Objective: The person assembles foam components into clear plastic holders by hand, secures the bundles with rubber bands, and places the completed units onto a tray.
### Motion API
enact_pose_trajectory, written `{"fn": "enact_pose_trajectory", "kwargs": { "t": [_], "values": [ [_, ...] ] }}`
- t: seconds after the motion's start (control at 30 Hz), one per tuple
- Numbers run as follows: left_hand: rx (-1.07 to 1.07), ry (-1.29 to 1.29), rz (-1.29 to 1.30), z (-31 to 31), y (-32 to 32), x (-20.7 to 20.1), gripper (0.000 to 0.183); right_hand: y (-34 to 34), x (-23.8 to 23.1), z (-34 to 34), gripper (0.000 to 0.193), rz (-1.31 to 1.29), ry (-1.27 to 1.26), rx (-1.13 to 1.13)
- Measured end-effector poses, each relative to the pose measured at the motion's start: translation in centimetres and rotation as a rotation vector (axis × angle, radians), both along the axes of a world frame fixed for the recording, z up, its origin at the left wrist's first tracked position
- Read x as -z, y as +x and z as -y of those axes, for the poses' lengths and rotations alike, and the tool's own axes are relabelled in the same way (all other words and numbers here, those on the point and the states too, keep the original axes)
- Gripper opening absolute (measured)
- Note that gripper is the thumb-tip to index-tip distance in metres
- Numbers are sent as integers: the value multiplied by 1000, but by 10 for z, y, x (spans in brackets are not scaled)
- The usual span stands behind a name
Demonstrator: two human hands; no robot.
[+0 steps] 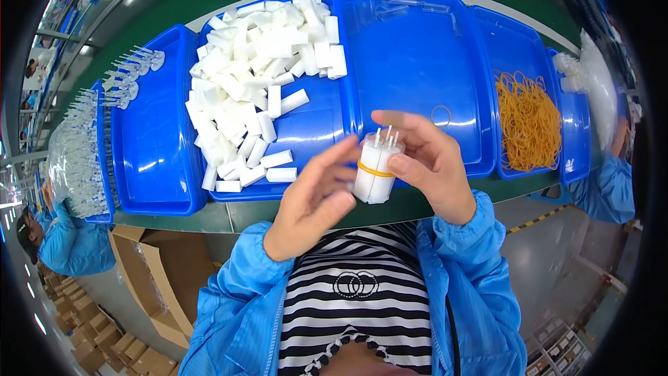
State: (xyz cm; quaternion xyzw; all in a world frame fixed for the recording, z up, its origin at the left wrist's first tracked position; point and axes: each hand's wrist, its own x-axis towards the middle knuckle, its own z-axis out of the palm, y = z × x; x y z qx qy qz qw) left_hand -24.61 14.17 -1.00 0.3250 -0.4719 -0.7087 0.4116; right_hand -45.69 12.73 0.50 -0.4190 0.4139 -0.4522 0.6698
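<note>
My right hand [437, 167] grips a bundle of white foam blocks [374, 186] between thumb and fingers. A yellow rubber band [374, 169] runs around its middle. Clear plastic with several thin upright prongs [387, 137] tops the bundle. Close by on its left, my left hand [312, 198] has its fingers spread and slightly blurred; whether a fingertip touches the bundle is hard to see. Both hands are over the near edge of a blue tray [417, 63], which holds a few clear plastic pieces [410, 5] at the back and one loose rubber band [440, 115].
Left of centre, a blue tray [313, 115] carries piled white foam blocks [243, 63]. Further left are clear pronged parts [129, 76] in another tray. A heap of rubber bands [527, 122] fills a right tray. Cardboard boxes [163, 278] stand below left; co-workers [73, 240] sit at both sides.
</note>
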Motion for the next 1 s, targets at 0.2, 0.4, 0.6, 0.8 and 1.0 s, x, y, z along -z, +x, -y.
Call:
{"fn": "enact_pose_trajectory", "kwargs": {
  "t": [0.2,0.4,0.6,0.8,1.0],
  "values": [
    [-53,-769,540,11,4,-2,75,-4,2,-6,57,-127,34,-101],
    [-93,-430,334,7,10,10,75,-10,-4,-7,81,-429,-486,-208],
    [-98,-392,304,6,10,15,78,-10,-13,-7,90,-565,-588,-260],
    [-73,-492,385,6,14,16,74,-6,-9,-11,83,-561,-564,-209],
    [-64,-484,336,8,17,20,71,-8,-3,-8,80,-629,-746,-178]
  ]
}}
